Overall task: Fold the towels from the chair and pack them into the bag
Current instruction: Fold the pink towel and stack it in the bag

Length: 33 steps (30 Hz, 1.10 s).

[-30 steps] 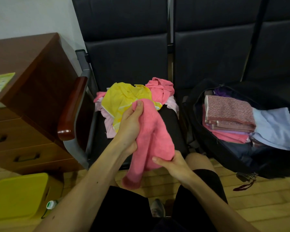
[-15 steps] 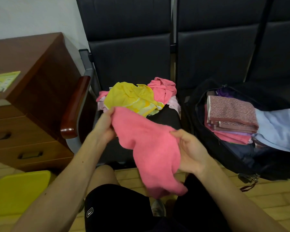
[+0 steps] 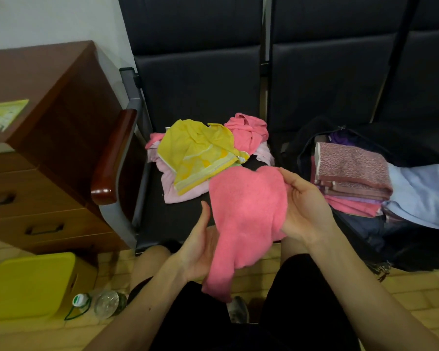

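Observation:
A pink towel hangs between my hands over the front edge of the black chair seat. My right hand pinches its right edge, thumb on top. My left hand is palm-up under its lower left part; the fingers are hidden by the cloth and the thumb stands free. On the seat lie a crumpled yellow towel, another pink towel and a pale pink one. The open black bag on the right holds a folded stack and a light blue cloth.
A brown wooden cabinet stands at left, right beside the chair's wooden armrest. A yellow box and a plastic bottle lie on the floor at lower left. My knees are close to the seat's front edge.
My left hand let go of the towel's top corner and dropped under its lower part. My right hand moved up to the right edge, and the towel shifted right.

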{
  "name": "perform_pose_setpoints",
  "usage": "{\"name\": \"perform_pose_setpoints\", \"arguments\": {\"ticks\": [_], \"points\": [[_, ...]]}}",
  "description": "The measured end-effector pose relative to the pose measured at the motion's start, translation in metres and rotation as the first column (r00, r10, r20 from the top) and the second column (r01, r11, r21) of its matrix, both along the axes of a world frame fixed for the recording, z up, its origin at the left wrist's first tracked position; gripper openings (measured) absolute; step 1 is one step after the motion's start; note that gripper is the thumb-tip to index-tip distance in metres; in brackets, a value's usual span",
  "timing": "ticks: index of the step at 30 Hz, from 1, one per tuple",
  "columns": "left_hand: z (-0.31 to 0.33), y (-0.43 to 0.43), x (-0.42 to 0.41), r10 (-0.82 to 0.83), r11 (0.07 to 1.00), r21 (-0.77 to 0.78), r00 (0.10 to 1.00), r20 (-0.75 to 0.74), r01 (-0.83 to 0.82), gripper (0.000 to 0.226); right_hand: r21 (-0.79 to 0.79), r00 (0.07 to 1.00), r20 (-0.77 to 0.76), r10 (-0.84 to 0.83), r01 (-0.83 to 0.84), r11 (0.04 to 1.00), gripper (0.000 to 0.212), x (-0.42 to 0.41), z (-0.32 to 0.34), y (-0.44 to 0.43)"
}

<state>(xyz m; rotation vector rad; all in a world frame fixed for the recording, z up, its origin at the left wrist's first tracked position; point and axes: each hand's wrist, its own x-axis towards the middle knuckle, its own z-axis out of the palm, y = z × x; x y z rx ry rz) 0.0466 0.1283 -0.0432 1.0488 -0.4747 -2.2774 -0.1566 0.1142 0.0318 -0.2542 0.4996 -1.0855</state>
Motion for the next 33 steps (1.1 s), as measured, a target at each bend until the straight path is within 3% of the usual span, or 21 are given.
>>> {"name": "perform_pose_setpoints", "arguments": {"ticks": [2, 4, 7, 9, 11, 12, 14, 19, 21, 23, 26, 30, 33], "points": [[0.000, 0.007, 0.003, -0.071, 0.997, -0.036, 0.997, -0.015, 0.071, 0.096, 0.007, 1.000, -0.018, -0.002, 0.002, 1.000, 0.030, -0.006, -0.004, -0.004], [0.001, 0.010, 0.003, -0.103, 0.990, -0.083, 0.992, 0.079, 0.110, 0.077, 0.019, 0.997, -0.079, 0.024, -0.023, 1.000, 0.026, -0.010, -0.005, -0.010], [0.013, 0.012, 0.002, -0.109, 0.977, -0.162, 0.981, 0.163, 0.135, 0.035, 0.049, 0.992, -0.127, -0.016, 0.023, 0.999, 0.045, -0.014, -0.012, -0.012], [0.026, 0.009, 0.002, -0.006, 0.981, -0.189, 0.990, 0.144, 0.034, 0.018, 0.013, 0.990, -0.138, 0.020, -0.019, 1.000, 0.068, -0.007, -0.023, 0.000], [0.047, -0.002, 0.002, 0.122, 0.980, -0.171, 0.987, 0.106, -0.103, 0.032, 0.049, 0.938, -0.255, 0.234, -0.229, 0.972, 0.090, 0.006, -0.045, 0.024], [0.052, -0.010, 0.004, 0.172, 0.973, -0.174, 0.978, 0.114, -0.150, 0.040, 0.050, 0.897, -0.268, 0.352, -0.352, 0.935, 0.093, 0.014, -0.053, 0.038], [0.065, -0.020, 0.008, 0.230, 0.952, -0.237, 0.962, 0.146, -0.191, 0.048, -0.007, 0.882, -0.242, 0.404, -0.418, 0.909, 0.088, 0.020, -0.058, 0.051], [0.076, -0.020, 0.010, 0.218, 0.929, -0.351, 0.941, 0.260, -0.118, 0.042, -0.011, 0.973, -0.203, 0.111, -0.115, 0.993, 0.064, 0.013, -0.038, 0.030], [0.080, -0.020, 0.012, 0.241, 0.910, -0.399, 0.925, 0.293, -0.111, 0.037, -0.062, 0.957, -0.288, 0.031, -0.051, 0.997, 0.038, 0.010, -0.031, 0.026], [0.085, -0.020, 0.017, 0.242, 0.899, -0.428, 0.923, 0.298, -0.097, 0.035, -0.137, 0.920, -0.388, -0.049, -0.005, 0.991, 0.020, 0.007, -0.023, 0.023], [0.092, -0.021, 0.026, 0.259, 0.876, -0.475, 0.917, 0.305, -0.089, 0.033, -0.259, 0.833, -0.516, -0.198, 0.068, 0.963, 0.025, 0.005, -0.012, 0.018], [0.100, -0.022, 0.035, 0.247, 0.863, -0.504, 0.892, 0.378, -0.025, 0.032, -0.457, 0.650, -0.668, -0.362, 0.025, 0.889, 0.004, 0.002, 0.001, 0.014], [0.101, -0.026, 0.041, 0.282, 0.851, -0.523, 0.870, 0.404, -0.033, 0.040, -0.556, 0.576, -0.688, -0.442, -0.028, 0.830, 0.006, -0.001, 0.013, 0.010]]}}
